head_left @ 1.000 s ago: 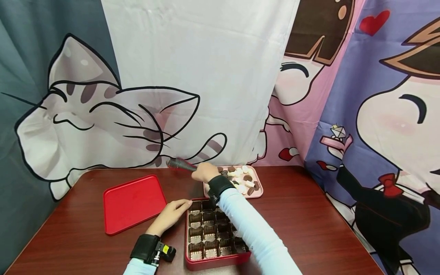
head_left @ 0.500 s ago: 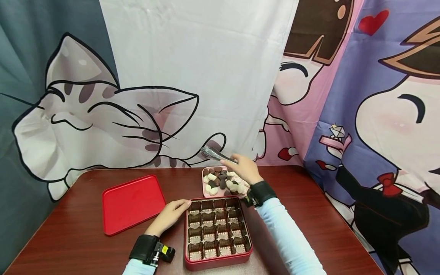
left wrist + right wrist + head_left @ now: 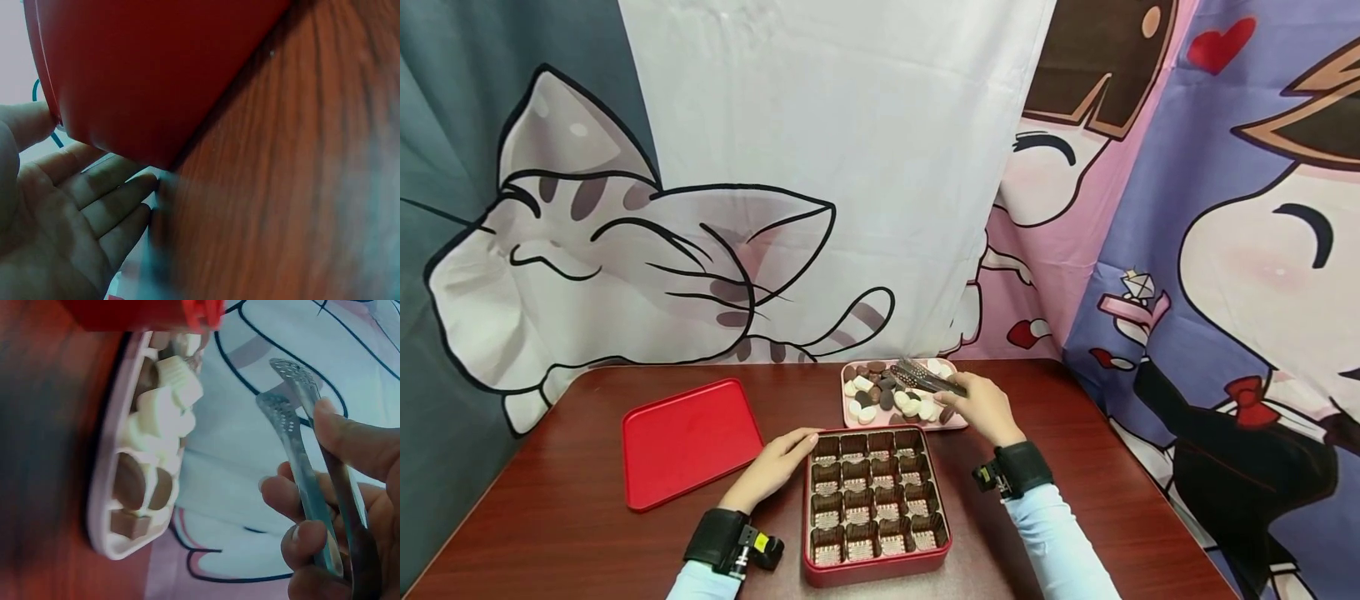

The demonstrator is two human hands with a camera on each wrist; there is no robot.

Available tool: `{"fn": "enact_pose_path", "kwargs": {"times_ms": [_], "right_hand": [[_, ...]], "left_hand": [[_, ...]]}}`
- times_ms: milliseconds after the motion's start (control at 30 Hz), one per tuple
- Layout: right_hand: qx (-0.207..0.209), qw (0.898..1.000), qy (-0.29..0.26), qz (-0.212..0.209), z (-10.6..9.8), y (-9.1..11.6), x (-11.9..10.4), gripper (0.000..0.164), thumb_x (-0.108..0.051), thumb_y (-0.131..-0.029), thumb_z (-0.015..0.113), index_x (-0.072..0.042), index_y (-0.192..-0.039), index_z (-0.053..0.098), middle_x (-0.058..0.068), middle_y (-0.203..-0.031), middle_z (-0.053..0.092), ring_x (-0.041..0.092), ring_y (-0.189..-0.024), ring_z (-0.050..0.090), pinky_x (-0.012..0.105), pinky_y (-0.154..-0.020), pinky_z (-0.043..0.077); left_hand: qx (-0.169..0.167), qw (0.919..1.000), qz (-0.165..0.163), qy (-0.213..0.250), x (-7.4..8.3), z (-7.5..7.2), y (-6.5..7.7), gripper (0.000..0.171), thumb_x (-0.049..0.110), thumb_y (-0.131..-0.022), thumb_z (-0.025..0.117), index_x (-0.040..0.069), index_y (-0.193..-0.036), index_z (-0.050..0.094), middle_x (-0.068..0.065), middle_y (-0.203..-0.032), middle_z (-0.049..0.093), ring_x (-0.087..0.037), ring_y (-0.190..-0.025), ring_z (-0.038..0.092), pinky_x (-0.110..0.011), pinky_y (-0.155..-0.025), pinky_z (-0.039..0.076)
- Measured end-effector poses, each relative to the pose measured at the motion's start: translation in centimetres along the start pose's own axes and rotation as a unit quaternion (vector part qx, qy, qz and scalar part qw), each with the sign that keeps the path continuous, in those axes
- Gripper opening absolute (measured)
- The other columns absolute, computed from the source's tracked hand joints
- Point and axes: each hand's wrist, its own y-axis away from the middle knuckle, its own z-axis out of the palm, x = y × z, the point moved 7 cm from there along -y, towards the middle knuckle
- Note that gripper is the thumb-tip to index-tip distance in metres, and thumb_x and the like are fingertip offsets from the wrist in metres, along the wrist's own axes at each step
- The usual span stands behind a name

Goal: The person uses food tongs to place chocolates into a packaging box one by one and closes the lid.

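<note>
One pair of tongs, tips apart, nothing between, has swung down to the pink tray; dark and white pieces look within reach. Right hand grips tongs. Left hand, fingers nearly straight, touches red box on the counter.

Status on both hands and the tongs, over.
Left hand touching red box. Right hand holding tongs, tips apart, nothing between. Nothing visibly in the way.

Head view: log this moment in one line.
left hand: touches red box | right hand: holds tongs, tips apart | pink tray: brown and white pieces
</note>
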Motion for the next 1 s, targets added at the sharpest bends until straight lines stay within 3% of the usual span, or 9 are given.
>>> {"fn": "enact_pose_path", "kwargs": {"times_ms": [133, 300, 533, 800, 1000], "right_hand": [[0.007, 0.999, 0.04, -0.01, 0.5, 0.8, 0.7, 0.027, -0.039, -0.083, 0.07, -0.018, -0.1, 0.068, 0.002, -0.093, 0.069, 0.019, -0.081, 0.062, 0.037, -0.064, 0.045], [0.011, 0.997, 0.069, -0.024, 0.8, 1.5, 1.3, 0.021, -0.037, -0.081, 0.072, -0.019, -0.089, 0.066, -0.001, -0.085, 0.065, 0.015, -0.073, 0.057, 0.036, -0.062, 0.043], [0.008, 0.995, 0.082, -0.049, 0.3, 2.1, 1.4, 0.041, -0.037, -0.082, 0.072, -0.017, -0.117, 0.066, 0.003, -0.108, 0.07, 0.023, -0.092, 0.067, 0.048, -0.072, 0.05], [0.02, 0.988, 0.126, -0.092, 0.0, 2.5, 1.0, 0.036, -0.024, -0.079, 0.074, -0.012, -0.112, 0.066, 0.007, -0.104, 0.066, 0.022, -0.09, 0.066, 0.047, -0.071, 0.052], [0.024, 0.983, 0.138, -0.12, 0.2, 2.6, 0.5, 0.033, -0.018, -0.075, 0.076, -0.012, -0.106, 0.068, 0.003, -0.094, 0.064, 0.016, -0.075, 0.06, 0.041, -0.06, 0.049]], "left_hand": [[-0.009, 0.9993, 0.005, 0.036, 0.0, 0.4, -0.1, 0.036, 0.037, -0.099, 0.047, 0.017, -0.126, 0.06, -0.005, -0.124, 0.064, -0.025, -0.123, 0.055, -0.043, -0.104, 0.042], [-0.021, 0.992, -0.017, 0.123, -0.7, 1.2, -0.2, 0.041, 0.037, -0.099, 0.048, 0.016, -0.133, 0.055, -0.004, -0.129, 0.062, -0.023, -0.129, 0.05, -0.041, -0.109, 0.038], [-0.021, 0.9799, -0.036, 0.195, -1.3, 1.5, -0.3, 0.045, 0.041, -0.097, 0.049, 0.017, -0.135, 0.054, -0.005, -0.13, 0.062, -0.012, -0.122, 0.054, -0.026, -0.102, 0.041], [-0.032, 0.9752, -0.029, 0.217, -1.5, 1.5, -0.3, 0.042, 0.042, -0.098, 0.048, 0.02, -0.133, 0.055, -0.008, -0.13, 0.061, -0.005, -0.115, 0.057, -0.019, -0.096, 0.044], [-0.034, 0.9739, -0.025, 0.223, -1.6, 1.6, -0.3, 0.043, 0.04, -0.098, 0.048, 0.017, -0.133, 0.055, -0.01, -0.129, 0.061, -0.005, -0.114, 0.058, -0.017, -0.095, 0.044]]}}
